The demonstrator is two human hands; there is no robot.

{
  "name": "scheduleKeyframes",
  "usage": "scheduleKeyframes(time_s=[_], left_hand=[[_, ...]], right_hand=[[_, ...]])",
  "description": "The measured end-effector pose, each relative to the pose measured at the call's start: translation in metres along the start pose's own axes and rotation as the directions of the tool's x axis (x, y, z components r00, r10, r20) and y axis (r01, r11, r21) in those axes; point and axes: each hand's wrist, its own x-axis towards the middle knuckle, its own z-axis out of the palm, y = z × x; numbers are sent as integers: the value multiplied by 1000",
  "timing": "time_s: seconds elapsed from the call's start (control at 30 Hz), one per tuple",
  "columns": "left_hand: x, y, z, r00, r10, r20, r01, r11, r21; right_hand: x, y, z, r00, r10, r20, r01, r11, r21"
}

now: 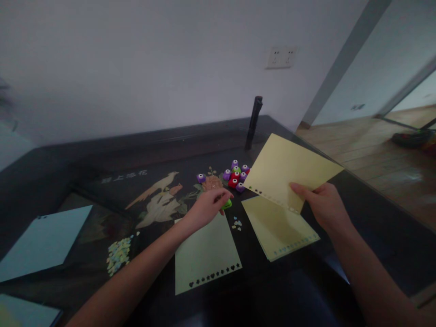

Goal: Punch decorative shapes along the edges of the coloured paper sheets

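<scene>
My right hand (323,204) pinches a yellow paper sheet (289,165) between thumb and fingers and holds it tilted above the table. A few star-shaped holes show along the sheet's lower left edge. Curled around a small green craft punch (227,204), my left hand (213,204) hides most of it. Under that hand lies a pale green sheet (207,259) with a row of heart and star holes along its near edge. Other yellow sheets (282,227) lie below the raised one, also punched along one edge. Small paper cutouts (236,223) are scattered between the sheets.
Several purple, red and green craft punches (234,181) are clustered behind my hands, with a purple punch (200,178) apart. A pile of cutouts (118,255) and blue sheets (47,240) lie leftward on the dark table (177,141). A black post (254,122) stands at the back.
</scene>
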Motion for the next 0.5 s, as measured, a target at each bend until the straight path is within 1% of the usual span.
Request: scheduleKeyframes(time_s=[0.13, 0.27, 0.4, 0.5], left_hand=[[22, -11, -3, 999, 0, -37, 4, 994, 113], [43, -20, -2, 992, 21, -121, 11, 965, 262], [55, -23, 1, 989, 33, -145, 24, 927, 375], [61, -24, 2, 989, 38, -140, 25, 906, 422]], right_hand=[[-6, -8, -1, 1000, -10, 9, 9, 1000, 12], [-15, -14, -4, 999, 26, 22, -27, 999, 44], [-22, -10, -10, 998, 61, 32, -62, 998, 23], [-24, -3, -12, 996, 90, 3, -90, 996, 7]])
